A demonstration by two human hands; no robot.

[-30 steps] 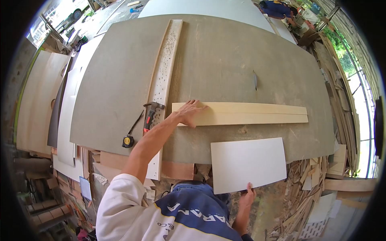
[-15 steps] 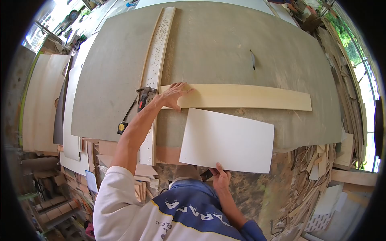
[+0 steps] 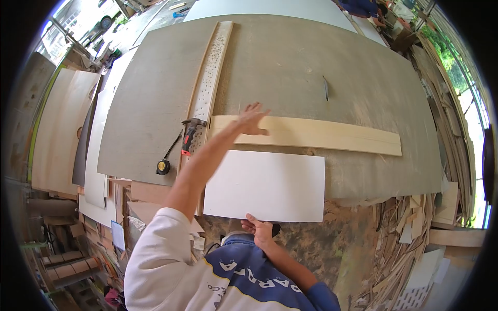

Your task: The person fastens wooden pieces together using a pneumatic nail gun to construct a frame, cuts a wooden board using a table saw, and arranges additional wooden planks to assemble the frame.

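My left hand point(image 3: 252, 120) is over the left part of a pale wooden plank point(image 3: 332, 135), fingers spread and slightly blurred; I cannot tell if it touches the wood. My right hand point(image 3: 258, 230) pinches the near edge of a white rectangular panel point(image 3: 267, 186), thumb on top. This panel lies partly on the big grey-brown worktable board point(image 3: 280, 67), just in front of the plank. Left of the plank runs a long, hole-speckled white strip point(image 3: 210, 67). A claw hammer point(image 3: 190, 136) rests on that strip, and a tape measure point(image 3: 163, 166) lies beside it.
A thin dark curved piece point(image 3: 326, 88) lies on the board. Wood offcuts point(image 3: 389, 254) pile up at the right, and stacked boards point(image 3: 441, 119) line that side. Large sheets point(image 3: 62, 129) lean at the left. Another person point(image 3: 360, 6) is at the far right.
The white panel has shifted left and squared up with the plank, my right hand moving along with it. My left hand has lifted or slid rightward along the plank. The view has shifted slightly.
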